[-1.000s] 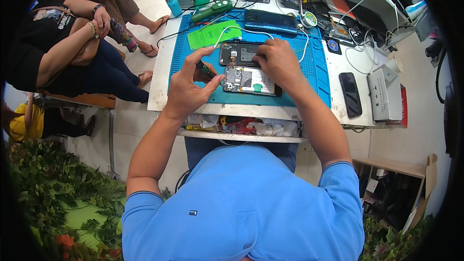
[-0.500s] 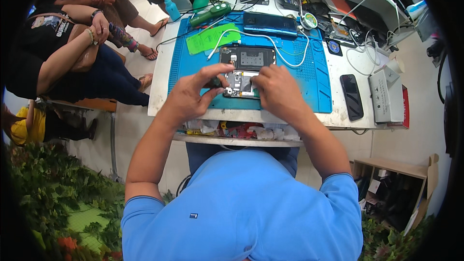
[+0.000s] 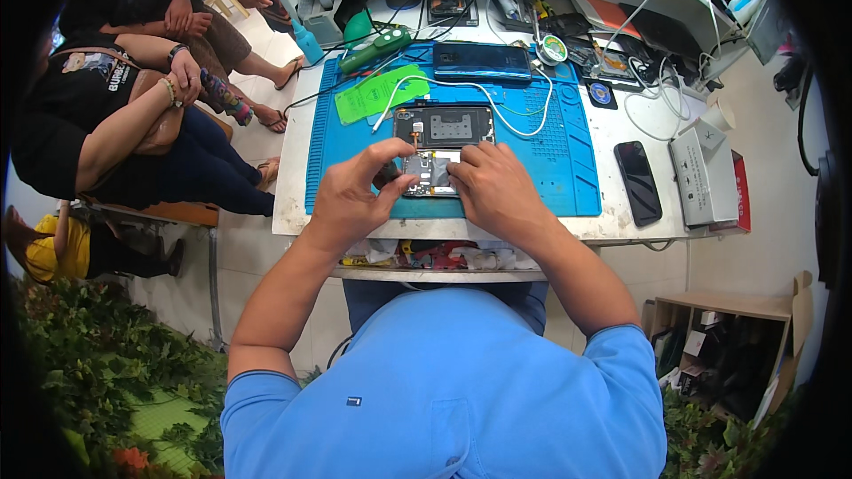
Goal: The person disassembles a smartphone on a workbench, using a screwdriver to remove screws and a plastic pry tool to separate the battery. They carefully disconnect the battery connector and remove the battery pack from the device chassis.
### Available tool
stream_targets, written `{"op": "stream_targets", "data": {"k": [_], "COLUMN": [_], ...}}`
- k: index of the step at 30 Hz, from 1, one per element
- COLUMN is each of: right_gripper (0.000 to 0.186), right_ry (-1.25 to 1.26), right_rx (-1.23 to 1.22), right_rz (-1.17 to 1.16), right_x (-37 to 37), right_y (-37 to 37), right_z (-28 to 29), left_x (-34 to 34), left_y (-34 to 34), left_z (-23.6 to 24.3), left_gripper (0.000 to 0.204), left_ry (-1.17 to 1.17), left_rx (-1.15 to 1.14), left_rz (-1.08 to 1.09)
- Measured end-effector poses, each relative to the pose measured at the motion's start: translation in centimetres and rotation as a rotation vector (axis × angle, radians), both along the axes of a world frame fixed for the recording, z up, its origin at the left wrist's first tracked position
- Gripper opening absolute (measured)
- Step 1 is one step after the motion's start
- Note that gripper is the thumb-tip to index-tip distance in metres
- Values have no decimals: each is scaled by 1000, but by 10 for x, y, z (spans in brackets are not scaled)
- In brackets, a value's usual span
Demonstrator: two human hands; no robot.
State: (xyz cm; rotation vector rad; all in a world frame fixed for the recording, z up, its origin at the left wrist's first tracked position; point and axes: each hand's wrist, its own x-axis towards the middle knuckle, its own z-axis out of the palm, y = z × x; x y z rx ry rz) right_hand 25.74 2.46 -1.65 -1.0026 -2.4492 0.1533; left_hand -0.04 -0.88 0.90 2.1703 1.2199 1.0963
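An opened phone lies on the blue mat point(image 3: 575, 186), its dark upper panel point(image 3: 451, 124) beside the exposed board and battery section point(image 3: 421, 173). My left hand point(image 3: 359, 191) is curled round a dark screwdriver point(image 3: 386, 174) at the phone's left end, thumb near the board. My right hand point(image 3: 497, 195) rests over the lower section's right part, fingers bent together on it; what they pinch, if anything, is hidden. A white cable point(image 3: 510, 124), a green sheet point(image 3: 364, 98) and a dark blue phone point(image 3: 482, 60) lie above the opened phone.
A black phone point(image 3: 637, 180) and white box point(image 3: 695, 176) sit at the right. Tools and cables point(image 3: 524, 9) crowd the back. A green handheld tool point(image 3: 373, 49) is back left. Other people point(image 3: 142, 106) are at the left, and a drawer point(image 3: 426, 255) is below the tabletop.
My right hand has come down from the upper panel to the battery section. My left hand has lowered slightly with the screwdriver. The view has shifted a little.
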Motion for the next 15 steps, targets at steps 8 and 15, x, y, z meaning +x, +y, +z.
{"op": "stream_targets", "data": {"k": [8,15], "right_gripper": [16,9], "right_ry": [-12,20], "right_rx": [-22,-15], "right_rz": [6,15], "right_x": [1,3], "right_y": [0,4], "right_z": [-2,-5], "left_x": [-11,-3], "left_y": [0,7], "left_z": [7,14], "left_gripper": [58,53], "left_ry": [9,-16], "left_rx": [-30,-63], "left_rz": [-107,-81]}}
